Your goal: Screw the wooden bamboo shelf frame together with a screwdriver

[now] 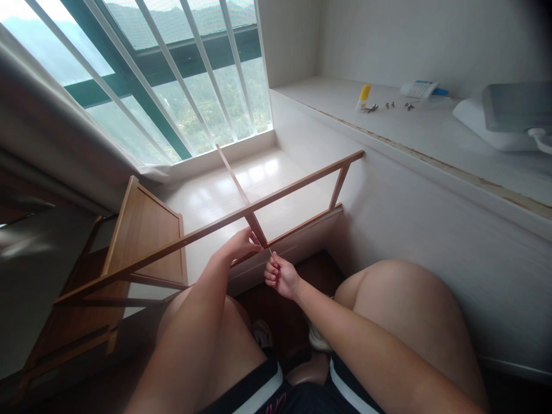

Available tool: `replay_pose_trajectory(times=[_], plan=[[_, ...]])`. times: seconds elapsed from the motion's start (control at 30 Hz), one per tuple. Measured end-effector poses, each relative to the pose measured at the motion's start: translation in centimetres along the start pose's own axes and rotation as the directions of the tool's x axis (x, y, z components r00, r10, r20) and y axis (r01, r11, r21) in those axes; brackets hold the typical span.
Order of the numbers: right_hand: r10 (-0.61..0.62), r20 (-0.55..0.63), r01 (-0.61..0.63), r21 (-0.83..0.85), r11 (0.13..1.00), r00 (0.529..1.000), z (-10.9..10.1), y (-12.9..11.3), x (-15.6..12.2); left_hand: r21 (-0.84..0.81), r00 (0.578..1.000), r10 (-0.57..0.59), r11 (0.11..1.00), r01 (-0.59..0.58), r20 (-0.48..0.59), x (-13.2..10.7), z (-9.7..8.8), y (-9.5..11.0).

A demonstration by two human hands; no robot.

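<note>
Head view: wooden frame (144, 233) lies on its side by the window (172, 86), unbraced, and may topple. The left hand (239, 244) is closed round the slat (241, 194) at the rail (302, 183); the right hand (281, 278) pinches a thin tool (270, 251) that could slip.

A yellow bottle (364, 96), loose screws (390, 105) and white tube (420, 89) lie on the ledge (431, 138) near the window (172, 75).

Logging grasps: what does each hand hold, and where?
Left hand: thin brown wooden slat, lower end. Right hand: thin metal tool, handle end; tip protrudes.
</note>
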State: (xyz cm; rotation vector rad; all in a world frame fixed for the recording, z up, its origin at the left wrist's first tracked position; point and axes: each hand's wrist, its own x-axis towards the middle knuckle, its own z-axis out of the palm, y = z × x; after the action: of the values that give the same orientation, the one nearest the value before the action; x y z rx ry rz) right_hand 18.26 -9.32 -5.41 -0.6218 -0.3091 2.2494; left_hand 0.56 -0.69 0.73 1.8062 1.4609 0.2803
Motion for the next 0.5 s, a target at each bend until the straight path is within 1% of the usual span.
replay_pose_trajectory(times=[0.07,0.13,0.2,0.3,0.43,0.5], plan=[[-0.029,0.000,0.029,0.005,1.000,1.000,-0.2,0.4,0.1,-0.002,1.000,-0.004,1.000,0.004,-0.007,-0.1,0.0,0.2],[-0.067,-0.028,0.067,-0.008,0.998,0.997,-0.3,1.1,0.2,-0.001,1.000,0.002,1.000,-0.002,-0.018,-0.1,0.1,0.2],[-0.114,-0.096,0.108,-0.062,0.992,0.989,-0.5,1.8,0.3,0.001,1.000,0.016,1.000,-0.016,-0.027,-0.1,0.0,0.2],[-0.185,-0.184,0.148,-0.197,0.969,0.965,-0.5,2.5,0.5,0.012,0.999,0.025,1.000,-0.024,-0.030,0.1,-0.1,0.2],[-0.281,-0.199,0.191,-0.377,0.906,0.939,-0.1,1.8,0.9,0.025,0.999,0.014,1.000,-0.013,-0.033,0.3,-0.2,0.0],[-0.314,-0.204,0.208,-0.417,0.885,0.927,-0.1,1.1,1.2,0.025,1.000,0.006,1.000,-0.005,-0.028,0.4,-0.1,-0.1]])
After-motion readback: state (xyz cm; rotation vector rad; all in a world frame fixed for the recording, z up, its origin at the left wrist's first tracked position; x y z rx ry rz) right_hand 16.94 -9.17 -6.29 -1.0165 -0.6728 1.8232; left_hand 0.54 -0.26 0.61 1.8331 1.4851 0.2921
